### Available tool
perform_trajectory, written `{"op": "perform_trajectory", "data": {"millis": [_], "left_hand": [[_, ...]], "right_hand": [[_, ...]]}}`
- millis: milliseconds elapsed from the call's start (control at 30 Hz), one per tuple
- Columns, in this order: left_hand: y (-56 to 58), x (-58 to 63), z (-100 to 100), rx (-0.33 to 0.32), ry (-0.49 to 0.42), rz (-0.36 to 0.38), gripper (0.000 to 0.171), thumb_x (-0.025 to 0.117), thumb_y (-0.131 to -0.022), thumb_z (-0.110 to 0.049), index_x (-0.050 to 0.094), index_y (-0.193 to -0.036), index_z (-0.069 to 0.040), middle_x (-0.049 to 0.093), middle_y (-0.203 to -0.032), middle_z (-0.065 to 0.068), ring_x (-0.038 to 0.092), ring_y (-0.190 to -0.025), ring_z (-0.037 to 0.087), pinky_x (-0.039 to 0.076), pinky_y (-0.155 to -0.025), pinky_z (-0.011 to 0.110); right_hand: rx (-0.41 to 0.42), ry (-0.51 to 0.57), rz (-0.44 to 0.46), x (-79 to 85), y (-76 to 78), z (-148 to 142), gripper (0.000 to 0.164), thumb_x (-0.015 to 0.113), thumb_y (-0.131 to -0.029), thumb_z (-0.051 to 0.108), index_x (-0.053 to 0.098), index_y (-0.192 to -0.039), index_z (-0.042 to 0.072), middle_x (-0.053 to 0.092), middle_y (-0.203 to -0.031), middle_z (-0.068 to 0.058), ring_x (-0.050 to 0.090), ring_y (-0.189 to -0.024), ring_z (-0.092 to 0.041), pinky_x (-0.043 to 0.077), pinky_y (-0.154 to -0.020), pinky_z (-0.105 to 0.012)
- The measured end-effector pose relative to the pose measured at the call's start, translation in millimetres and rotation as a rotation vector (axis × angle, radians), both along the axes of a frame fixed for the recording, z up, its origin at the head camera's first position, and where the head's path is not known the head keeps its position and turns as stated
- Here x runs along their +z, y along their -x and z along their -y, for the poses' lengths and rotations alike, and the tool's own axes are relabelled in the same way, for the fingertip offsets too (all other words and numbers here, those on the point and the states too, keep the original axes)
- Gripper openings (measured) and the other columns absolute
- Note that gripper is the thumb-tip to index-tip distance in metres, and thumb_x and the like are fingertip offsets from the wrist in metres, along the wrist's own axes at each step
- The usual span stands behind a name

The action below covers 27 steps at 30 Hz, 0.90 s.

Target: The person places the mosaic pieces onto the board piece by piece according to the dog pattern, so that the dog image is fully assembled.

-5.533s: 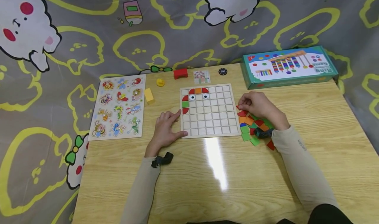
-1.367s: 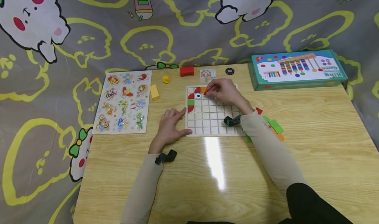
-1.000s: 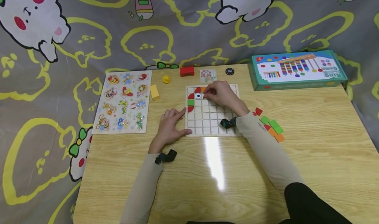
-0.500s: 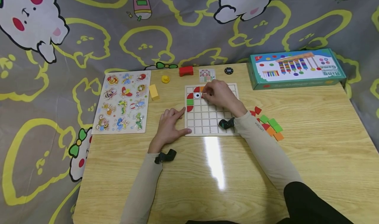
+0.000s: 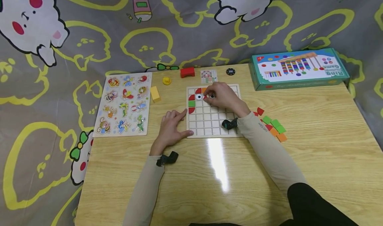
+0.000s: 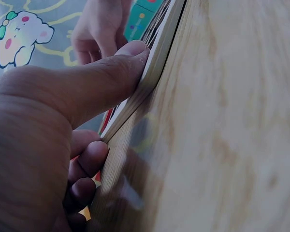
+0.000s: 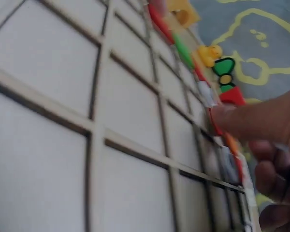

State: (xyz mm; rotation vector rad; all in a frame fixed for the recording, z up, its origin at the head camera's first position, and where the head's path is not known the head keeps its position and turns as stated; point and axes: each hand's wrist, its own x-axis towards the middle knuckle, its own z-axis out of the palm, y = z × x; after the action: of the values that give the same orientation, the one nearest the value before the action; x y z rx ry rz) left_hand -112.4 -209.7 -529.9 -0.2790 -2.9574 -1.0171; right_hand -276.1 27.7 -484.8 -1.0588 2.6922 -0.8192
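Note:
A pale gridded board (image 5: pixel 208 123) lies mid-table, with red quarter-round tiles, a green tile (image 5: pixel 191 103), an orange tile (image 5: pixel 204 90) and eye tiles (image 5: pixel 198 97) in its upper left cells. My left hand (image 5: pixel 170 129) steadies its left side: the thumb rests on the near corner and the index fingertip meets the edge. Over the second row, my right hand (image 5: pixel 222 95) pinches a small red tile (image 7: pixel 215 122) between thumb and fingers, between the two eye tiles. The fingers hide most of that tile.
Loose red, green and orange tiles (image 5: pixel 281 137) lie right of the board beside the forearm. Leftward is an insect puzzle board (image 5: pixel 144 116). Behind are a yellow block (image 5: pixel 155 93), toy duck (image 5: pixel 166 80), red block (image 5: pixel 187 72), picture card (image 5: pixel 208 76), black chip (image 5: pixel 230 71) and game box (image 5: pixel 257 83).
From the loose tiles at right, my right hand has moved left over the board's upper rows with a red tile. During the last second it barely shifts. My left hand keeps its place.

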Motion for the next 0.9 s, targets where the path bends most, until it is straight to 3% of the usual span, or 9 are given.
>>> {"op": "perform_trajectory", "data": {"millis": [133,267,367,500,633,900], "left_hand": [[-0.1,0.1,-4.4,-0.007,-0.001,0.006,0.092,0.079,-0.075,-0.057,0.041,-0.152,-0.023,0.047,-0.103,-0.002,0.035,-0.091,0.018,0.026,-0.082,0.035],[-1.0,0.2,-6.0,-0.001,0.003,0.01,0.093,0.079,-0.075,-0.058,0.041,-0.152,-0.024,0.046,-0.103,-0.003,0.035,-0.092,0.018,0.026,-0.083,0.035],[-2.3,0.8,-5.6,0.007,-0.002,0.008,0.093,0.079,-0.074,-0.057,0.041,-0.152,-0.024,0.046,-0.103,-0.003,0.035,-0.092,0.018,0.026,-0.083,0.035],[-2.8,0.9,-4.3,0.009,-0.007,0.004,0.092,0.08,-0.074,-0.057,0.042,-0.152,-0.024,0.046,-0.103,-0.002,0.035,-0.093,0.018,0.026,-0.083,0.035],[-4.6,-0.2,-0.9,0.019,-0.01,0.002,0.093,0.08,-0.074,-0.057,0.042,-0.151,-0.024,0.047,-0.104,-0.002,0.035,-0.093,0.018,0.026,-0.084,0.035],[-3.7,0.6,-3.7,0.008,-0.019,0.004,0.091,0.08,-0.075,-0.057,0.041,-0.152,-0.025,0.047,-0.105,-0.002,0.035,-0.093,0.018,0.026,-0.083,0.035]], "right_hand": [[-0.028,0.098,0.008,9.2,-4.2,-20.4,0.022,0.078,-0.085,0.025,0.076,-0.103,0.013,0.065,-0.089,-0.002,0.056,-0.076,-0.016,0.045,-0.071,-0.034],[-0.131,0.177,0.022,25.3,-17.9,-71.8,0.017,0.077,-0.087,0.025,0.076,-0.098,0.012,0.064,-0.081,-0.002,0.054,-0.071,-0.017,0.042,-0.064,-0.029],[-0.202,0.13,0.07,32.3,-31.4,-119.9,0.019,0.075,-0.088,0.025,0.075,-0.101,0.011,0.064,-0.082,-0.003,0.054,-0.071,-0.019,0.042,-0.063,-0.026],[-0.232,-0.007,0.117,26.0,-42.2,-166.7,0.025,0.075,-0.089,0.022,0.073,-0.109,0.008,0.066,-0.088,-0.005,0.057,-0.075,-0.018,0.045,-0.067,-0.026],[-0.231,-0.089,0.167,16.0,-47.9,-185.6,0.026,0.074,-0.089,0.02,0.07,-0.111,0.005,0.065,-0.092,-0.007,0.058,-0.077,-0.019,0.046,-0.07,-0.028],[-0.211,-0.088,0.227,13.5,-54.4,-186.9,0.021,0.073,-0.088,0.014,0.065,-0.105,0.006,0.066,-0.095,-0.009,0.06,-0.084,-0.02,0.047,-0.074,-0.03]]}}
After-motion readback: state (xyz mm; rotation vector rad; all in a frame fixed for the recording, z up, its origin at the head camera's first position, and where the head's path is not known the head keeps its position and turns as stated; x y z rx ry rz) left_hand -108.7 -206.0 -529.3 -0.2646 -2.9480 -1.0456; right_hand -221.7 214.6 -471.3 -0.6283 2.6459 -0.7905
